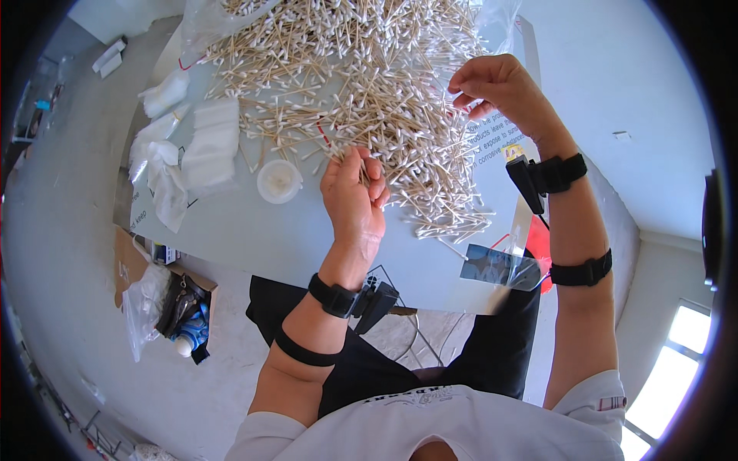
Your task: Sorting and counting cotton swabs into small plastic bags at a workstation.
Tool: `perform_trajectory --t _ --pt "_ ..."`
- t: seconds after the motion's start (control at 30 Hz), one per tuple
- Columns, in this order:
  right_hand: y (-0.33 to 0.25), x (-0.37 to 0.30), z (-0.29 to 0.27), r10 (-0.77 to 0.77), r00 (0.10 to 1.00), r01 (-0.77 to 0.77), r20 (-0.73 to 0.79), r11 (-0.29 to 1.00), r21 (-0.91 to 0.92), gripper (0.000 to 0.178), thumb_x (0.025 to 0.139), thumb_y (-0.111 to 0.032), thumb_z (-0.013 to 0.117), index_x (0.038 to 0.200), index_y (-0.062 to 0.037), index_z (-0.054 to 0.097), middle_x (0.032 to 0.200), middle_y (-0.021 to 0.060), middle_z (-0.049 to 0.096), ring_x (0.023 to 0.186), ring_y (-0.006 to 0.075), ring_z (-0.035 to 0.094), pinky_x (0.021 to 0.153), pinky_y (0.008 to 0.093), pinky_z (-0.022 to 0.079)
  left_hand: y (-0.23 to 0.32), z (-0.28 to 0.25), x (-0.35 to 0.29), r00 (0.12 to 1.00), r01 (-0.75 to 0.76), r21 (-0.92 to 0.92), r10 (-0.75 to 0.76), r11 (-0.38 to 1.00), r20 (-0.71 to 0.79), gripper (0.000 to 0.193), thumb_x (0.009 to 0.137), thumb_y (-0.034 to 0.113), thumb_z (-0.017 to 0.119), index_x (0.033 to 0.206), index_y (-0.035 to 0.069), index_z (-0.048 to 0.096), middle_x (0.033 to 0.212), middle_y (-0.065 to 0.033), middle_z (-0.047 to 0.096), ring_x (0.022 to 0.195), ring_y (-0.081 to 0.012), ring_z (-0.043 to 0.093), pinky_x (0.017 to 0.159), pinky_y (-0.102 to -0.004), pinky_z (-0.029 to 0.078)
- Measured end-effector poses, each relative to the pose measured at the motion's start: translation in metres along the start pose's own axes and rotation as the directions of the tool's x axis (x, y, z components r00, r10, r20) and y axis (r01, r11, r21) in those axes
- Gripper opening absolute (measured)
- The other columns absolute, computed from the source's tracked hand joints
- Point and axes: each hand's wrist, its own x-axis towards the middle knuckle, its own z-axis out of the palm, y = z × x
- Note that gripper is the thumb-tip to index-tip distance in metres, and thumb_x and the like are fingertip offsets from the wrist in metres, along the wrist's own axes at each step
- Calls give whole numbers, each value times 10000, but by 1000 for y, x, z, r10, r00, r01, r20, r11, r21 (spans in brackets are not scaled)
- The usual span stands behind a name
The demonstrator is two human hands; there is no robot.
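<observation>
A big loose heap of white-tipped cotton swabs covers the far middle of the table. My left hand is at the heap's near left edge, its fingers curled round a few swabs whose sticks show beside the thumb. Over the right side of the heap, my right hand is raised with thumb and fingers pinched together; whatever is between them is too small to make out. A small round white tub stands left of my left hand. Beyond it lies a stack of clear-white plastic sleeves.
Crumpled plastic bags lie along the table's left side. A dark rectangular sheet and a red piece sit at the near right edge. On the floor at left stands a cardboard box holding bags and a bottle.
</observation>
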Motion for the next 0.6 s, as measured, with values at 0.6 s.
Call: perform_trajectory --t 0.6 --pt "-43 171 68 -191 980 118 62 303 -946 568 747 -340 690 1211 -69 506 1193 186 538 1012 380 539 808 422 473 7 0 -3 999 12 -69 -14 998 -31 141 944 186 445 860 80 483 634 -12 478 445 -65 356 399 -215 261"
